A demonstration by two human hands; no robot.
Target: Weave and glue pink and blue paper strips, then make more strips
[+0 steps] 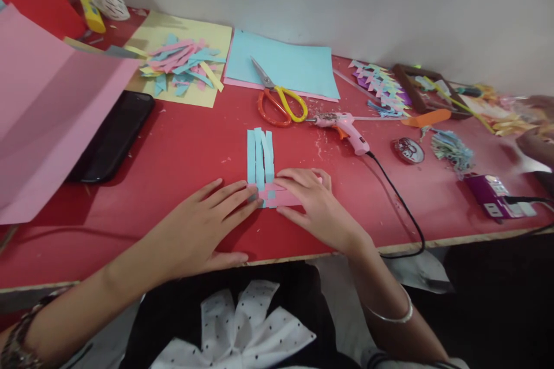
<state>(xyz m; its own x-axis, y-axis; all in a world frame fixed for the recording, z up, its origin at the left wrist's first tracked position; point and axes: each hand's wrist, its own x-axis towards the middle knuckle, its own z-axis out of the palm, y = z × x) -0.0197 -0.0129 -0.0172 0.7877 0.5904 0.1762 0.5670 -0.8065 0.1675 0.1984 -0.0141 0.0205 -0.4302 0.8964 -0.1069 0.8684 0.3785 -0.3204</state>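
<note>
Upright blue paper strips [256,155] lie side by side on the red table, crossed at their lower ends by pink paper strips [291,198] in a small woven patch. My left hand [212,216] lies flat with fingers stretched out, its fingertips on the left edge of the weave. Over the right part of the pink strips, my right hand [318,204] rests with its fingers apart, index finger near the blue strips and thumb below. The fingers cover part of the weave, so some crossings are hidden.
Scissors [283,105] and a pink glue gun [341,124] with a black cord lie beyond the strips. Cut strips [184,66] pile on yellow paper. A phone [115,138] lies left, a purple socket box [493,196] right. Another person's hand [536,132] shows far right.
</note>
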